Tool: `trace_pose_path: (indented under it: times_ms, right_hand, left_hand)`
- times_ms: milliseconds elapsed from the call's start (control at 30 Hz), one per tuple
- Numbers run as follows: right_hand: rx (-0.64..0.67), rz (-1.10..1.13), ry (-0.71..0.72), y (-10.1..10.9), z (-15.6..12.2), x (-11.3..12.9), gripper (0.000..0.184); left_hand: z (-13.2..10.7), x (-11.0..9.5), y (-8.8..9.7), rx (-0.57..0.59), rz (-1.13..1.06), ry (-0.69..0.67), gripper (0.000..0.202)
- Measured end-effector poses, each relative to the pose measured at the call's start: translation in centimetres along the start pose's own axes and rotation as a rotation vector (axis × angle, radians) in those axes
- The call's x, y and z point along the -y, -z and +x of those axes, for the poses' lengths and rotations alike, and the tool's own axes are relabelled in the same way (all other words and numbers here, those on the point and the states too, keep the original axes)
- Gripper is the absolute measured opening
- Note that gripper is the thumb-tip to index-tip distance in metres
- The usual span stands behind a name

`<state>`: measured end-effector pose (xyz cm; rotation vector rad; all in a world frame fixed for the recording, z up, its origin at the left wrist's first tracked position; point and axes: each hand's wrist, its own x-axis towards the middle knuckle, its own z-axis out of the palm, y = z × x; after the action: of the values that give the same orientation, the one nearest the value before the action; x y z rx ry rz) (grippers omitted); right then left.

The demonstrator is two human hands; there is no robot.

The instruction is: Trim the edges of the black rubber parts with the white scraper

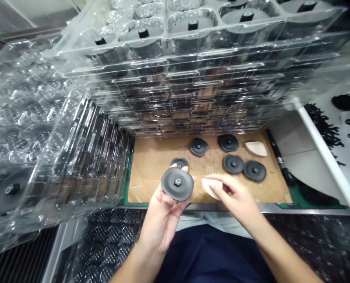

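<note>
Here we have the disc [170, 190], dark, matte and roundish, with a short stud (pale-tipped, that one) standing at its middle. It sits above the cardboard [151, 165], stud facing up. Our left hand [171, 206] cups it from below, fingers partly curled, gripping its edge. Our right hand [233, 192] pinches a white pad [211, 188] just beside it, fingers bent close.
</note>
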<state>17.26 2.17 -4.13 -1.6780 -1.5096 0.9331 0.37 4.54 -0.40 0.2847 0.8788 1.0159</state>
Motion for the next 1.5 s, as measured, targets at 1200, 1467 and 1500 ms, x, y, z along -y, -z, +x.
trace_pose_path:
  times_ms: [1200,1467,1500]
  right_hand:
    - [0.225,0.115,0.399,2.1,0.4,8.0,0.018]
    - [0.289,0.182,0.211,3.1,-1.0,5.3,0.017]
    - [0.289,0.159,0.118,3.1,-1.4,4.0,0.016]
  left_hand:
    - [-0.8,0.7,0.0,0.061,0.146,0.025,0.054]
    - [-0.5,0.5,0.0,0.130,0.037,0.070,0.062]
    - [-0.5,0.5,0.3,0.131,0.010,0.072,0.061]
